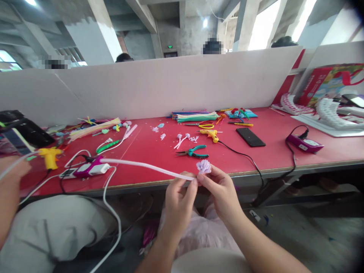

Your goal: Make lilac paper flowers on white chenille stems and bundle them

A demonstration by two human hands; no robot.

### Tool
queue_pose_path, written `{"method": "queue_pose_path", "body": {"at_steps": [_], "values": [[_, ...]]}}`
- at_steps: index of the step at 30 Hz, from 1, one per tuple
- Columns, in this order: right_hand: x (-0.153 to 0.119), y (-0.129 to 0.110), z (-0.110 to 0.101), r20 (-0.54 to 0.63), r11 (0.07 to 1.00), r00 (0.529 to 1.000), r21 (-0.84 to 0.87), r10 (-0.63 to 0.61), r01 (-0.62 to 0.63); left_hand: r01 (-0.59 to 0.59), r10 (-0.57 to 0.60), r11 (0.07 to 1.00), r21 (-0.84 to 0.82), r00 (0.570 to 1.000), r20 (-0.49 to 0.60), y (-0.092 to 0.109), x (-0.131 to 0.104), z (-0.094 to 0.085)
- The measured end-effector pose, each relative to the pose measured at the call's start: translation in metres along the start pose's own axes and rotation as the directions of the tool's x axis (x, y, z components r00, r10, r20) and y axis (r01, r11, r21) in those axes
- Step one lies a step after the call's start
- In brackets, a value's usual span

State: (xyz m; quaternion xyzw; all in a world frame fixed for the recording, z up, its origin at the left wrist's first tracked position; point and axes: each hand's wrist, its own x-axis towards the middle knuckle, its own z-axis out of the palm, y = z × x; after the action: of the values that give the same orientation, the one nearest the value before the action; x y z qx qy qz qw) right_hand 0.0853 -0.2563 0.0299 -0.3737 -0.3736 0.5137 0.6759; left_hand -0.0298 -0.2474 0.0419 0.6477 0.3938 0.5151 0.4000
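My left hand [179, 199] pinches one end of a long pale pink pipe cleaner [150, 167], whose other part stretches left past the table edge. Between the thumb and fingers of my right hand [223, 191] is a small lilac pipe-cleaner flower [204, 166]. The fingertips of both hands nearly meet just in front of the table; whether stem and flower are joined there I cannot tell. Just beyond them lie teal-handled pliers [196, 151]. Farther back are small pink flower pieces on stems [182, 139] and a yellow glue gun [209, 134].
Bundled pipe cleaners [196, 116] and yellow-handled scissors [207, 126] lie toward the white partition [159, 87]. A black phone [250, 136] and a purple power strip [305, 144] are to the right. At left, a co-worker's arm [10, 189] is near another glue gun [50, 157] and a second power strip [85, 170].
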Motion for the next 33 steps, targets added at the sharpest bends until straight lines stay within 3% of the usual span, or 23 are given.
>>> {"method": "queue_pose_path", "body": {"at_steps": [3,6,11,14,16,18,20,22,24,26,28,30,31,33], "values": [[-0.001,-0.001,-0.001,0.014,0.999,1.000,-0.034,-0.024,0.024,0.226,-0.219,0.938,-0.263,0.974,0.055,0.002,0.001,0.000],[-0.003,-0.005,-0.001,0.103,1.000,0.995,0.016,-0.017,0.015,0.341,-0.312,0.834,-0.434,0.940,0.139,0.004,0.002,-0.003],[-0.003,-0.010,-0.004,0.248,0.988,0.967,0.126,0.053,-0.086,0.446,-0.334,0.746,-0.495,0.893,0.302,0.014,0.004,-0.006],[-0.002,-0.009,-0.005,0.284,0.982,0.957,0.158,0.056,-0.104,0.460,-0.322,0.733,-0.501,0.883,0.341,0.017,0.004,-0.005],[-0.001,-0.008,-0.005,0.275,0.981,0.960,0.169,0.047,-0.096,0.441,-0.320,0.751,-0.492,0.894,0.312,0.016,0.003,-0.003],[0.001,-0.005,-0.003,0.210,0.984,0.977,0.162,0.042,-0.078,0.361,-0.301,0.832,-0.422,0.932,0.204,0.012,0.002,-0.001],[0.002,-0.003,0.000,0.102,0.990,0.994,0.126,0.044,-0.057,0.229,-0.225,0.945,-0.232,0.973,0.043,0.007,0.000,-0.001],[0.003,0.000,0.003,0.014,0.995,0.999,0.083,0.046,-0.048,0.045,-0.039,0.997,0.058,0.995,-0.093,0.000,-0.001,-0.002],[0.002,0.001,0.004,-0.009,0.996,0.999,0.077,0.046,-0.045,-0.177,0.233,0.925,0.337,0.964,-0.132,-0.005,-0.001,-0.002],[0.001,0.002,0.003,0.003,0.994,0.999,0.098,0.036,-0.037,-0.351,0.453,0.782,0.515,0.888,-0.081,-0.007,0.001,-0.002],[0.000,0.002,0.002,0.014,0.995,1.000,0.097,0.018,-0.019,-0.428,0.541,0.697,0.575,0.840,-0.030,-0.007,0.002,-0.001],[-0.001,0.001,-0.001,0.018,0.998,1.000,0.062,-0.007,0.006,-0.407,0.498,0.754,0.516,0.866,-0.046,-0.003,0.001,0.000],[-0.001,0.001,-0.002,0.020,0.999,1.000,0.040,-0.023,0.022,-0.346,0.414,0.833,0.431,0.908,-0.071,-0.001,0.000,0.000],[-0.001,0.000,-0.004,0.035,0.999,0.998,0.007,-0.050,0.049,-0.122,0.137,0.978,0.167,0.987,-0.079,0.002,-0.001,0.000]]}}
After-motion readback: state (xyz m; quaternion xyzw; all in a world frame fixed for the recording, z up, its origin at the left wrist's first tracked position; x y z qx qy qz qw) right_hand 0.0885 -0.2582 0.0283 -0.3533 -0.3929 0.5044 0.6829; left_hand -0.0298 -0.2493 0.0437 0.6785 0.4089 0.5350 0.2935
